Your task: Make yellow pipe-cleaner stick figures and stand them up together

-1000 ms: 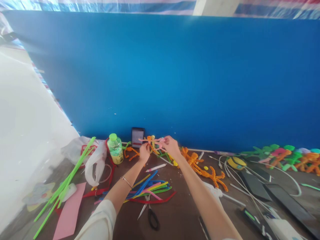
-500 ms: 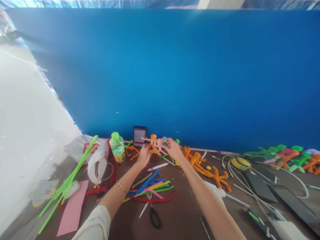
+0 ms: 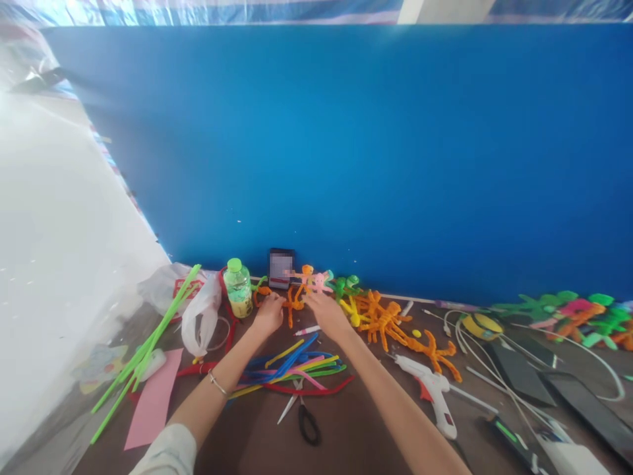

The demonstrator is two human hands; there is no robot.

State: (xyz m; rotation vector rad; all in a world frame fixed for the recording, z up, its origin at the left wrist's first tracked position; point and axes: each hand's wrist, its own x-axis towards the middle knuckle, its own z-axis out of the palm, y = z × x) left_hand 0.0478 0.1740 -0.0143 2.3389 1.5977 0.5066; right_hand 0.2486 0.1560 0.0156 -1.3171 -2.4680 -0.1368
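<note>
An orange fuzzy pipe-cleaner figure (image 3: 294, 303) with thin limbs is between my two hands near the back of the table. My left hand (image 3: 270, 313) is closed at its left side, fingers bent and partly hidden. From the other side my right hand (image 3: 324, 309) reaches in, its fingertips closed at the figure's right limb. Just behind stand a pink figure (image 3: 321, 284) and a smaller orange-headed figure (image 3: 307, 272). Another orange pipe-cleaner piece (image 3: 261, 292) shows behind my left hand. A phone-like screen (image 3: 281, 269) leans against the blue wall.
Several loose coloured pipe cleaners (image 3: 297, 369) and black-handled scissors (image 3: 309, 425) lie in front. A green-capped bottle (image 3: 238, 290) and plastic bag (image 3: 200, 323) stand left. Orange figures (image 3: 386, 320), a glue gun (image 3: 430, 386) and white cables (image 3: 475, 363) lie right.
Both hands have come down and away from the pink and orange figures at the back, which now stand free. The left hand moved left; the hands are now at another orange figure. The view shifted slightly.
</note>
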